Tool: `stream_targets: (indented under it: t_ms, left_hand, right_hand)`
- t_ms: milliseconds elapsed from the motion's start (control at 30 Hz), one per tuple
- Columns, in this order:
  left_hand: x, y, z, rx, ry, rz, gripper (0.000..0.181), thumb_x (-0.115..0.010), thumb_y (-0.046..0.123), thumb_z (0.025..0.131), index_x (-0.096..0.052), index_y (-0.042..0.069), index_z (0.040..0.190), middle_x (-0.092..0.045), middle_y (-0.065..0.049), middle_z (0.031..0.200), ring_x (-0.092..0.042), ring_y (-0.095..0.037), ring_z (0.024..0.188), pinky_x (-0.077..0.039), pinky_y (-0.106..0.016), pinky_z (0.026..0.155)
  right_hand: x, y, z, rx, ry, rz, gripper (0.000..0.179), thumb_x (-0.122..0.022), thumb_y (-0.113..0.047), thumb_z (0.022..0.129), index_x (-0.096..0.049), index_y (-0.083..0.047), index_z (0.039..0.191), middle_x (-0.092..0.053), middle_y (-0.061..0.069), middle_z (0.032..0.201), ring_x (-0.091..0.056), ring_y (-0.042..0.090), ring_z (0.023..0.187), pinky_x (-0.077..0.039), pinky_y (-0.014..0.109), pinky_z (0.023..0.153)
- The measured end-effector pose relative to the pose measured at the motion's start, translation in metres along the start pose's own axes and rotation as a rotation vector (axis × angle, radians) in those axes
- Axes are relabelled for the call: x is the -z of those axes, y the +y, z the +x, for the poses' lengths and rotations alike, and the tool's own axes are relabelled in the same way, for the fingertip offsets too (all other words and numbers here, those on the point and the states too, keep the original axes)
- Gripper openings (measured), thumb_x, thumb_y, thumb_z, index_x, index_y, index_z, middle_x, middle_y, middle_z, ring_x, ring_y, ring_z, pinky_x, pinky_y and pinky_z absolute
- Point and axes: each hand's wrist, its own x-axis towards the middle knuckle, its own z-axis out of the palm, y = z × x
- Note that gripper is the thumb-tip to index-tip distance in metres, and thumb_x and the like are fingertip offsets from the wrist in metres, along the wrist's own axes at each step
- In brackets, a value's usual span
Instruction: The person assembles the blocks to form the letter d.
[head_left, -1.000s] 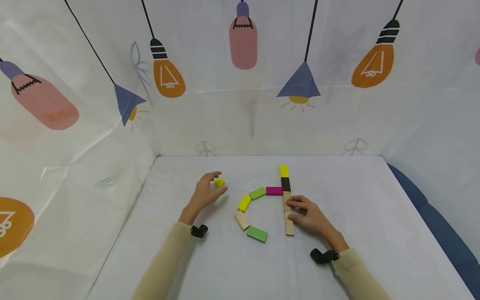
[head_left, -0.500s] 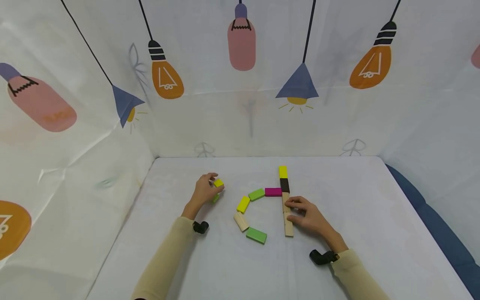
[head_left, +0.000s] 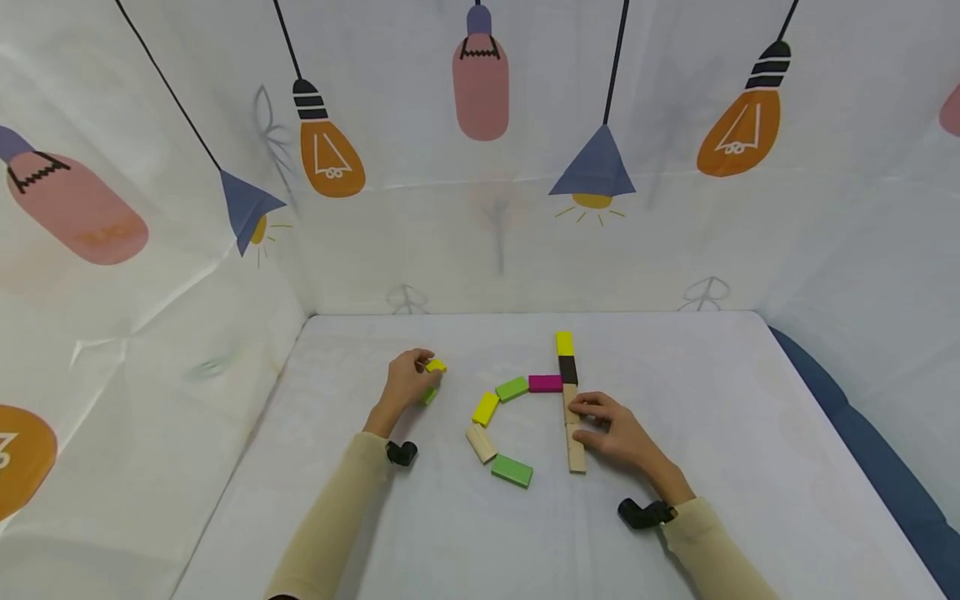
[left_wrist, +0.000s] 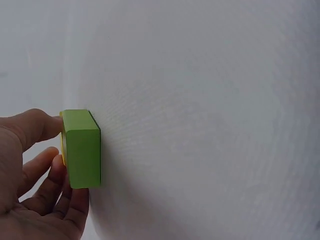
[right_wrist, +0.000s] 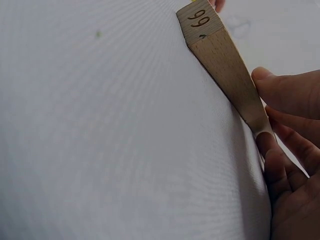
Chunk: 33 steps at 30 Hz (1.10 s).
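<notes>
At the left of the table my left hand (head_left: 405, 385) pinches a yellow block (head_left: 436, 366) between thumb and fingers. A green block (left_wrist: 84, 157) stands right against it, nearest the left wrist camera, and hides most of the yellow one. My right hand (head_left: 624, 432) rests its relaxed fingertips along the right side of two plain wooden blocks, the upper one (head_left: 571, 402) and the lower one (head_left: 575, 450), laid end to end. In the right wrist view a wooden block (right_wrist: 227, 70) bears engraved digits on its end, with thumb and fingers beside it.
The plain blocks continue upward with a black block (head_left: 567, 369) and a yellow block (head_left: 564, 343). A magenta block (head_left: 545, 383) touches this column. From it curve a green block (head_left: 512, 388), a yellow block (head_left: 486, 409), a wooden block (head_left: 481, 443) and a green block (head_left: 512, 471).
The left thumb and fingers have closed in on the yellow block, and the green block beside it has come into sight. The right hand and the laid blocks stay put.
</notes>
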Motion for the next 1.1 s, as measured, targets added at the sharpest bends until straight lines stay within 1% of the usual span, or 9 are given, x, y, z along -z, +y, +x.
stream_targets:
  t_ms: [200, 333, 467, 600, 700, 867, 1000, 1100]
  left_hand:
    - [0.000, -0.002, -0.001, -0.054, 0.035, -0.007, 0.037, -0.079, 0.013, 0.088, -0.070, -0.002, 0.121, -0.071, -0.017, 0.108, -0.063, -0.029, 0.096, -0.055, -0.043, 0.087]
    - [0.000, -0.002, -0.003, -0.127, 0.037, -0.025, 0.036, -0.080, 0.014, 0.087, -0.072, 0.000, 0.119, -0.073, -0.016, 0.108, -0.064, -0.028, 0.095, -0.056, -0.042, 0.086]
    - [-0.001, 0.001, -0.008, -0.216, 0.009, -0.036, 0.036, -0.079, 0.013, 0.086, -0.073, 0.001, 0.119, -0.073, -0.014, 0.108, -0.065, -0.029, 0.096, -0.056, -0.044, 0.088]
    - [-0.003, 0.008, -0.015, -0.279, -0.024, -0.053, 0.035, -0.079, 0.011, 0.086, -0.073, 0.003, 0.119, -0.073, -0.012, 0.108, -0.066, -0.028, 0.097, -0.057, -0.044, 0.088]
    - [-0.005, 0.014, -0.019, -0.328, -0.045, -0.068, 0.035, -0.080, 0.010, 0.085, -0.073, 0.004, 0.119, -0.073, -0.011, 0.107, -0.066, -0.028, 0.097, -0.057, -0.043, 0.088]
    - [-0.011, 0.022, -0.026, -0.399, -0.080, -0.055, 0.036, -0.081, 0.010, 0.085, -0.073, 0.005, 0.119, -0.073, -0.010, 0.107, -0.068, -0.027, 0.097, -0.058, -0.040, 0.087]
    - [-0.015, 0.029, -0.032, -0.458, -0.101, -0.076, 0.036, -0.082, 0.009, 0.084, -0.073, 0.002, 0.118, -0.073, -0.010, 0.106, -0.068, -0.030, 0.096, -0.059, -0.040, 0.086]
    - [-0.018, 0.035, -0.036, -0.514, -0.110, -0.083, 0.036, -0.082, 0.009, 0.084, -0.072, 0.000, 0.117, -0.073, -0.010, 0.105, -0.068, -0.029, 0.095, -0.059, -0.038, 0.085]
  right_hand:
    - [-0.001, 0.001, 0.000, -0.006, -0.003, -0.001, 0.041, -0.083, -0.023, 0.088, -0.074, -0.008, 0.125, -0.063, 0.012, 0.133, -0.060, 0.034, 0.123, -0.056, 0.036, 0.094]
    - [0.000, 0.000, 0.000, -0.002, 0.000, -0.003, 0.041, -0.083, -0.022, 0.087, -0.074, -0.007, 0.125, -0.064, 0.012, 0.132, -0.061, 0.034, 0.123, -0.056, 0.036, 0.093]
    - [0.000, -0.001, 0.000, -0.005, -0.002, 0.000, 0.041, -0.083, -0.021, 0.087, -0.074, -0.006, 0.125, -0.063, 0.013, 0.132, -0.061, 0.034, 0.122, -0.056, 0.036, 0.093]
    - [0.001, -0.002, 0.000, -0.014, -0.006, -0.002, 0.041, -0.083, -0.021, 0.087, -0.074, -0.006, 0.125, -0.063, 0.013, 0.133, -0.060, 0.034, 0.123, -0.056, 0.037, 0.094]
    - [0.001, -0.003, 0.001, -0.015, -0.007, -0.001, 0.041, -0.082, -0.020, 0.087, -0.073, -0.006, 0.125, -0.063, 0.013, 0.133, -0.060, 0.033, 0.122, -0.056, 0.035, 0.094]
    - [0.001, -0.003, 0.000, -0.002, -0.002, 0.016, 0.040, -0.083, -0.017, 0.086, -0.074, -0.005, 0.124, -0.064, 0.013, 0.132, -0.061, 0.033, 0.119, -0.055, 0.032, 0.091]
    - [0.001, -0.003, 0.000, 0.000, -0.001, 0.016, 0.040, -0.083, -0.017, 0.087, -0.074, -0.006, 0.124, -0.064, 0.013, 0.132, -0.061, 0.032, 0.120, -0.055, 0.031, 0.091]
    - [0.001, -0.002, 0.000, -0.003, -0.004, 0.017, 0.040, -0.082, -0.018, 0.087, -0.074, -0.006, 0.124, -0.064, 0.013, 0.132, -0.061, 0.032, 0.120, -0.055, 0.032, 0.092]
